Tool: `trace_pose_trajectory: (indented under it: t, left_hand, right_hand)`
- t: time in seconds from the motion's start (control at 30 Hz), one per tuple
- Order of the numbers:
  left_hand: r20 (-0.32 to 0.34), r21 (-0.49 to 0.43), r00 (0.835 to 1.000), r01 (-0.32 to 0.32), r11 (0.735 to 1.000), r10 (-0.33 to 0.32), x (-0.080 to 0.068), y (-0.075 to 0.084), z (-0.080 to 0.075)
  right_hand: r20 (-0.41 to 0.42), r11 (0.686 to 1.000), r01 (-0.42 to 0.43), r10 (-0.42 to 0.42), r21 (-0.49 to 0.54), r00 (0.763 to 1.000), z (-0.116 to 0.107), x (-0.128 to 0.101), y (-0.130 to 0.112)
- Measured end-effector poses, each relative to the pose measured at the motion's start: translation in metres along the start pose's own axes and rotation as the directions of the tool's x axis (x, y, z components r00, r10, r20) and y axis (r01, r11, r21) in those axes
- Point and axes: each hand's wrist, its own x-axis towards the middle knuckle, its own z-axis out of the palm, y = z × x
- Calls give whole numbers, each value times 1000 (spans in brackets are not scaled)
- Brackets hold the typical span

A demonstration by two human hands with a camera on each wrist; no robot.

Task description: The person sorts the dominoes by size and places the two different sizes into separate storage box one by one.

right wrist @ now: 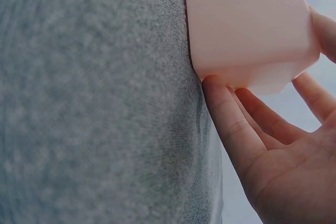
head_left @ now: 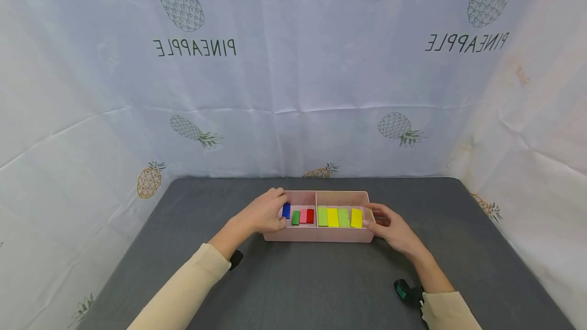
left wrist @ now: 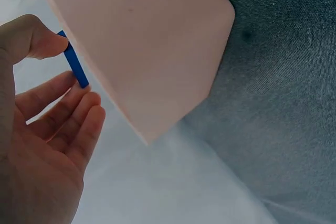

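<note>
A pink two-compartment box (head_left: 321, 235) sits on the dark table. My left hand (head_left: 266, 213) is over its left end, pinching a blue block (head_left: 286, 211) between thumb and fingers. In the left wrist view the blue block (left wrist: 75, 61) stands just above the rim of the box (left wrist: 142, 40). A green block (head_left: 295, 217), a pink block (head_left: 303, 216) and a red block (head_left: 310, 216) are in the left compartment. My right hand (head_left: 392, 230) holds the right end of the box, thumb at the rim and fingers against the end wall (right wrist: 247, 72).
Light green blocks (head_left: 323, 216) and yellow blocks (head_left: 356, 218) stand side by side in the right compartment, beyond the divider (head_left: 316, 202). The grey tabletop (head_left: 321, 284) surrounds the box. A white curtain (head_left: 293, 75) printed with pineapples hangs behind and at both sides.
</note>
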Motion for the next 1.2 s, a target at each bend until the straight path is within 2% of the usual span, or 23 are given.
trace_pose_trajectory:
  t: [0.37, 0.5, 0.87, 1.0, 1.2]
  left_hand:
    - [54, 21, 998, 31, 999, -32, 16, -10, 13]
    - [87, 26, 995, 46, 999, -48, 19, -13, 17]
    - [145, -29, 985, 96, 995, -90, 20, -12, 25]
    - [138, -27, 986, 93, 995, -88, 20, -11, 24]
    - [101, -13, 994, 43, 999, -42, 17, -8, 18]
  right_hand:
    - [0, 1000, 9, -9, 12, 1000, 1, -1, 1]
    - [2, 1000, 6, -6, 15, 1000, 2, -1, 0]
    - [2, 1000, 4, -4, 9, 1000, 7, -1, -1]
    - [3, 1000, 1, -1, 14, 1000, 7, -1, -1]
    - [0, 1000, 9, -9, 16, 1000, 5, -2, -1]
